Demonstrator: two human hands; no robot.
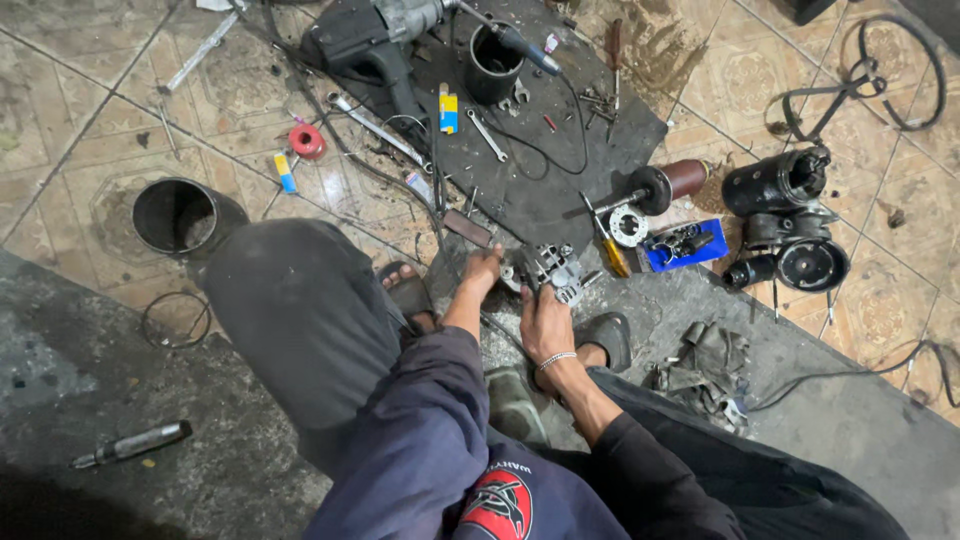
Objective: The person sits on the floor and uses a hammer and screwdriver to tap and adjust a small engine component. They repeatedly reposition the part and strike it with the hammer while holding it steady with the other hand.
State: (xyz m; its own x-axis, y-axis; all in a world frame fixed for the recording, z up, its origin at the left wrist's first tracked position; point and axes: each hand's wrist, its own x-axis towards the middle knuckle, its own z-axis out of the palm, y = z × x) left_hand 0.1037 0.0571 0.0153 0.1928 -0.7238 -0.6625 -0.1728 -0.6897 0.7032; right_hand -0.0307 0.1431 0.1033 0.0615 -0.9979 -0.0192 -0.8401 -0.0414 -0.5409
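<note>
A small grey metal assembly with brackets and screws is gripped between both hands low over the floor, just in front of the person's sandalled feet. The left hand is closed on the part's left edge, fingers curled around it, while the right hand, a beaded bracelet at its wrist, is wrapped on it from below and the right. The part is held over the near edge of a dark rubber mat spread on patterned tiles. Scattered on the mat are a wrench, a black cylindrical housing and a large power tool. Just right of the hands a yellow-handled screwdriver, a bearing ring and an armature with a copper-coloured end are laid out, beside a blue tray of small parts. Further right, dark motor housings are grouped on the tiles. A second black cylinder stands to the left near a red roll of tape, and a grey shaft-like tool lies apart on the bare concrete at lower left. A crumpled rag is seen beside the right foot.
</note>
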